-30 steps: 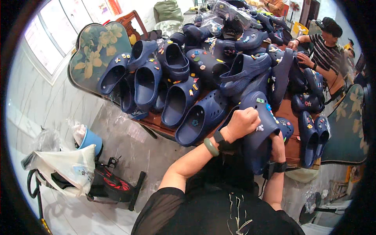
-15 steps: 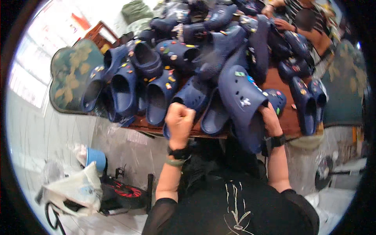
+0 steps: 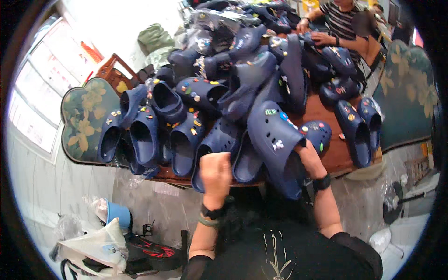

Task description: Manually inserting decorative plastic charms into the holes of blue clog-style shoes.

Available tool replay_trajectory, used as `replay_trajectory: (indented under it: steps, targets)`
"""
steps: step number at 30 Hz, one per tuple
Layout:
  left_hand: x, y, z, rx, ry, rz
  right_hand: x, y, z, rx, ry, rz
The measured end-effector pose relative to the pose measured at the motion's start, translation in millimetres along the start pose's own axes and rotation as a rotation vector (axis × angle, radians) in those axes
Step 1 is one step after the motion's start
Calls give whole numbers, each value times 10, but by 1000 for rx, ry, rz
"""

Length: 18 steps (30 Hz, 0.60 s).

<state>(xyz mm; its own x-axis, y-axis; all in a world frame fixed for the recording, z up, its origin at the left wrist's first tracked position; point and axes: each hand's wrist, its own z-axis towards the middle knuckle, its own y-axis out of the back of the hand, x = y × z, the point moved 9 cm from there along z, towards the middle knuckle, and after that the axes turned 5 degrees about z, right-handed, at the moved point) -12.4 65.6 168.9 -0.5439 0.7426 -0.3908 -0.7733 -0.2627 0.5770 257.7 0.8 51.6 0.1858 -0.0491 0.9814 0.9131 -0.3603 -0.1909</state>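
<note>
My right hand point(image 3: 308, 156) reaches into the foot opening of a navy clog point(image 3: 273, 128), and its fingers are hidden inside. Small colourful charms dot the top of this clog, which slants with its toe up and its heel toward me. My left hand point(image 3: 215, 173) is closed in a fist just left of it, in front of a navy clog with round holes point(image 3: 219, 137). Whatever that fist may hold is hidden. Between the two hands, another navy clog point(image 3: 247, 161) lies with its heel toward me.
Many charm-covered navy clogs point(image 3: 200, 91) pile up on the brown table point(image 3: 329, 109). Patterned green chair backs point(image 3: 88, 123) flank it. Across the table, a person in a striped top point(image 3: 343, 21) handles clogs. A blue bucket point(image 3: 118, 215) and a pale bag point(image 3: 105, 247) stand lower left.
The view has tilted up, so the table and clogs sit lower in the picture and more of the far side shows. Both hands keep nearly the same pose beside the clogs.
</note>
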Motion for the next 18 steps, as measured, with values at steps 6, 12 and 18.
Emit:
replay_trajectory:
  steps: [6, 12, 18]
  targets:
    - [-970, -696, 148, 163, -236, -230, 60, -36, 2, -15, 11, -140]
    - [-924, -799, 276, -2, -196, -246, -17, 30, 18, -28, -22, -168]
    - [-953, -830, 360, -41, -203, -335, -53, 84, -36, -59, -31, -64]
